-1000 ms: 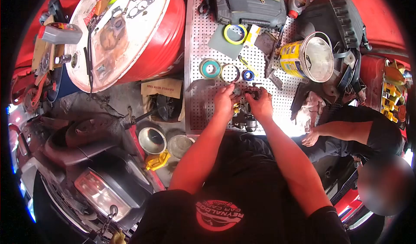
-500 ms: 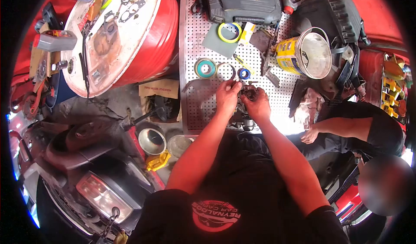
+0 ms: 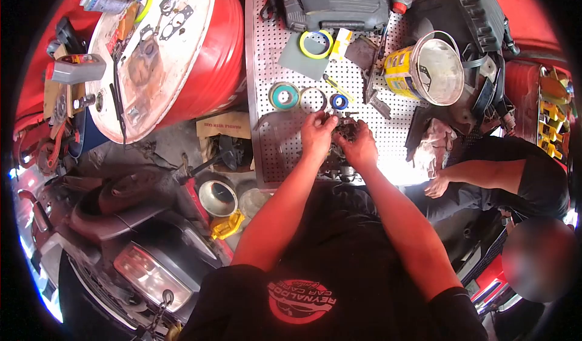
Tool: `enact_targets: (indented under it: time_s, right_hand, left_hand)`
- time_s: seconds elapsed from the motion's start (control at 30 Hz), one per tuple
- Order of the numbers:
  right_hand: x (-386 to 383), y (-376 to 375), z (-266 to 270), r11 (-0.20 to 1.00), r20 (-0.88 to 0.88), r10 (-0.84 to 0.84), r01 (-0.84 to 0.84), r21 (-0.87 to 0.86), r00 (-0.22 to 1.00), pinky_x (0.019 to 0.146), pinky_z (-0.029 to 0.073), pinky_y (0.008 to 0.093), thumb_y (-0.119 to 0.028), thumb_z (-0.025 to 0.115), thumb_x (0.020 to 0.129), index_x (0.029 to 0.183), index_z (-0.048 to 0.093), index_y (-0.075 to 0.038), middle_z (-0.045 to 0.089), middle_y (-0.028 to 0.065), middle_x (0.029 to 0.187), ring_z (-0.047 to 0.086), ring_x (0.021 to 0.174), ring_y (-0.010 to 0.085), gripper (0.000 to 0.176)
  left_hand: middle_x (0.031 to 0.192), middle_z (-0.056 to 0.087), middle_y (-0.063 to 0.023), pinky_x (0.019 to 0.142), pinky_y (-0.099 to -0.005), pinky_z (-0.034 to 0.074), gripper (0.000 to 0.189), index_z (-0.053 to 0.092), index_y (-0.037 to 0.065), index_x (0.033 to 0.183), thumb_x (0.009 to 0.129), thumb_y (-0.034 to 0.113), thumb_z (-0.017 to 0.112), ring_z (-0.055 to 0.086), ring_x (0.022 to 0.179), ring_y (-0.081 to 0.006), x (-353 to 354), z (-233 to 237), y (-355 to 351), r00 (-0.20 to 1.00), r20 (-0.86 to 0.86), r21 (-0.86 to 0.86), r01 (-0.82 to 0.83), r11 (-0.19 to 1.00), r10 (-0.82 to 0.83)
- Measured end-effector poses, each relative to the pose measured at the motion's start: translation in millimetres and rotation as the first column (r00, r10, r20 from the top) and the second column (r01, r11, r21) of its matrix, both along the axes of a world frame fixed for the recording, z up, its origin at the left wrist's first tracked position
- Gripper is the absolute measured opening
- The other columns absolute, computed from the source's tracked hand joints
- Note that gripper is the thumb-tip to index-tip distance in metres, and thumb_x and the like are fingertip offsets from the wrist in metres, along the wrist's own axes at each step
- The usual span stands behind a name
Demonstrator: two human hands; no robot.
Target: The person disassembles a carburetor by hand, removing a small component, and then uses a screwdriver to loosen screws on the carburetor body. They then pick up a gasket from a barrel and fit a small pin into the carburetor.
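A dark metal engine part (image 3: 335,154) stands at the front edge of the perforated metal table, between my two hands. My left hand (image 3: 316,137) is closed around its left upper side, thumb and fingers pinched near the top. On the opposite side, my right hand (image 3: 359,147) grips it with bent fingers and the thumb turned inward. My hands cover much of the part, so small details at the fingertips are hidden. Just beyond them lie a blue tape roll (image 3: 339,101), a pale ring-shaped roll (image 3: 313,100) and a green-centred tape roll (image 3: 284,96).
A yellow bucket (image 3: 403,74) stands to the right, with a black case (image 3: 336,4) behind. Gaskets (image 3: 174,24) and bottles sit on a red drum (image 3: 206,56) at left. A co-worker's hand (image 3: 436,184) rests near a crumpled rag (image 3: 435,144).
The camera view has turned slightly, so the table items sit a little further left. Both hands keep their hold on the engine part, with only slight finger movement.
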State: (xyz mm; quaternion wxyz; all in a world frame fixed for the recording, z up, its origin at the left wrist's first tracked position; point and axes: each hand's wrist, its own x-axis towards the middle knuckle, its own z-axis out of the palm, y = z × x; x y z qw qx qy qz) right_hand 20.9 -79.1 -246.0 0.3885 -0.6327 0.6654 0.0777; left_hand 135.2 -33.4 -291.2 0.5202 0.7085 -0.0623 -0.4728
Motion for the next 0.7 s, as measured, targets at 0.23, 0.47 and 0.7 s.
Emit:
enact_targets:
  time_s: [0.23,0.47,0.7]
  right_hand:
    - [-30.6,9.0,-16.4,0.998,0.257,0.034,-0.021,-0.053,0.966,0.104,0.045,0.0462,-0.032,0.084,0.071,0.144,0.038,-0.002,0.054,0.0222,0.133,0.057,0.121,0.0373,0.092]
    - [-37.8,8.6,-27.1,1.000,0.314,-0.028,0.031,-0.004,0.949,0.110,0.040,0.0424,-0.022,0.079,0.073,0.145,0.037,0.005,0.052,0.0253,0.138,0.050,0.129,0.0375,0.087]
    - [-35.3,8.2,-23.5,0.999,0.257,0.009,0.000,-0.037,0.966,0.109,0.041,0.0431,-0.025,0.081,0.073,0.145,0.037,0.005,0.051,0.0255,0.138,0.049,0.129,0.0386,0.089]
  left_hand:
    - [0.100,0.072,-0.0168,0.083,-0.0322,0.055,0.047,0.058,-0.007,0.118,0.083,0.014,0.080,0.070,0.091,-0.0202,-15.6,21.5,0.9,0.965,0.223,0.093,0.120,0.988,-0.138]
    - [0.102,0.071,-0.0211,0.088,-0.0407,0.054,0.054,0.061,-0.005,0.116,0.075,0.023,0.084,0.070,0.097,-0.0340,-29.7,1.3,4.7,0.914,0.353,0.152,0.155,0.976,-0.200]
    - [0.107,0.069,-0.0241,0.090,-0.0423,0.053,0.056,0.063,-0.006,0.115,0.075,0.026,0.084,0.068,0.101,-0.0363,-33.3,5.6,5.6,0.887,0.379,0.230,0.187,0.955,-0.265]
